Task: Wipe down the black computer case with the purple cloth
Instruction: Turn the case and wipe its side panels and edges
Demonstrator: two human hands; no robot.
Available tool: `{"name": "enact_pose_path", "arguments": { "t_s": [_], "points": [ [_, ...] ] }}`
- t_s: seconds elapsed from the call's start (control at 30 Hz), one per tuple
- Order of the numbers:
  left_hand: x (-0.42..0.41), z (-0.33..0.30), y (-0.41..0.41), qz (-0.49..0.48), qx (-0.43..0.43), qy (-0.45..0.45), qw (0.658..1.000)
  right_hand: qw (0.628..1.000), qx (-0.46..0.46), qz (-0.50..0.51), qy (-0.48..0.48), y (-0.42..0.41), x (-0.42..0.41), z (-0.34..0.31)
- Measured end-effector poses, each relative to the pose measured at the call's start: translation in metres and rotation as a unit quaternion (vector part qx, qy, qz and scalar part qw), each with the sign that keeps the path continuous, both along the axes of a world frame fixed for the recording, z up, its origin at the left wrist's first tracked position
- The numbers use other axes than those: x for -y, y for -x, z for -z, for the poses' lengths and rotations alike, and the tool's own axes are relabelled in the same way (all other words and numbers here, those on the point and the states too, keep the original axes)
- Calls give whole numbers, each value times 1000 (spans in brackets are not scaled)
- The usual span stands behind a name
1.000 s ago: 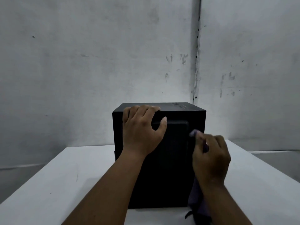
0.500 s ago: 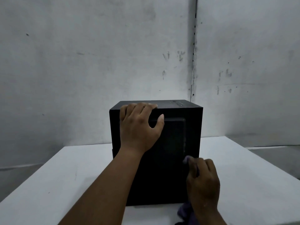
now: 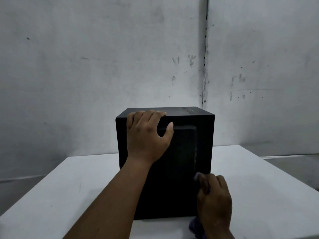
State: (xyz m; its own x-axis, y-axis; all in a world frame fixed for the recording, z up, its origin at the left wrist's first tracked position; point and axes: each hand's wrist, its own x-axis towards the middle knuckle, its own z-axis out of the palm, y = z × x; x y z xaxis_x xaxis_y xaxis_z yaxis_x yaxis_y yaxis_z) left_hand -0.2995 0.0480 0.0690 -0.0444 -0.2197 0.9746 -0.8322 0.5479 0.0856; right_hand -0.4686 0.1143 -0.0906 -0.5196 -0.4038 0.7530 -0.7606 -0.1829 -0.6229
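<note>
The black computer case [image 3: 172,169] stands upright on the white bench [image 3: 69,195], its near face toward the camera and a scuffed grey wall [image 3: 103,66] behind it. The left hand [image 3: 146,135] grips its top front edge, fingers curled over the top and thumb lying against the face. The right hand [image 3: 214,199] has its fingers bunched around the purple cloth [image 3: 196,226] and holds it against the lower right part of the near face; a fold shows above the knuckles, and the rest hangs toward the bench.
</note>
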Motion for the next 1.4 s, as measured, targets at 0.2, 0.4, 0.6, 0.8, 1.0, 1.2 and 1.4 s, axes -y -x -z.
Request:
{"name": "enact_pose_path", "arguments": {
  "t_s": [0.2,0.4,0.6,0.8,1.0,1.2,1.4],
  "points": [
    [0,0,-1,0,2,-8,1000,999,30,-36,-17,6,-1,1],
    [-1,0,-1,2,4,-8,1000,997,76,-15,1,-8,4,12],
    [0,0,-1,2,3,-4,1000,998,63,-27,-8,-2,2,10],
    [0,0,-1,2,3,-5,1000,997,72,-5,12,-7,4,10],
    [2,1,-1,-5,4,1,1000,999,50,-13,5,-3,3,4],
    [-1,0,-2,2,7,-11,1000,998,52,-8,44,1,8,-5],
    [1,1,-1,-2,3,-3,1000,998,15,-31,47,-6,10,9]
  ]
}}
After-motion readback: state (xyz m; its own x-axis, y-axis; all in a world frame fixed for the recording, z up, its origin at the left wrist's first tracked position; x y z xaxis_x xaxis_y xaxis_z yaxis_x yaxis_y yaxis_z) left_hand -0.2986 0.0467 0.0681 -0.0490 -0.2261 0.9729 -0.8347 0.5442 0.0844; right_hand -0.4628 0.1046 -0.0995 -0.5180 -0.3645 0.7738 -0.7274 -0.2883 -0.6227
